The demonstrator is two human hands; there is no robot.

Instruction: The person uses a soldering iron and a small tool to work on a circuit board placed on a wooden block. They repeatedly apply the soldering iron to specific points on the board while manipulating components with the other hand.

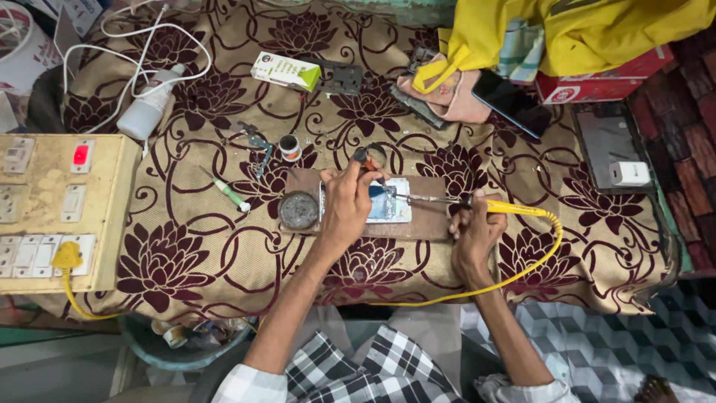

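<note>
Work surface is a table draped in a tan cloth (224, 261) patterned with dark maroon flowers, viewed from above. Nearest the viewer, at 6 o'clock, two bare forearms reach up from checked sleeves. The right hand (474, 231) is closed around the yellow handle of a soldering iron (477, 203), whose yellow cord loops off toward 4 o'clock; the metal tip points toward 9 o'clock onto an opened phone (389, 203). The left hand (347, 203) rests on that phone, its fingers pinched together on a small tool with a red handle; exact grip cannot be told. The phone lies on a brown board (425, 222) at centre, a round tin (299, 210) just beside it at 9 o'clock. Farther out: switchboard (56, 213) at 9 o'clock, white bottle (149, 108) at 10, dark phone (512, 103) at 1.
</note>
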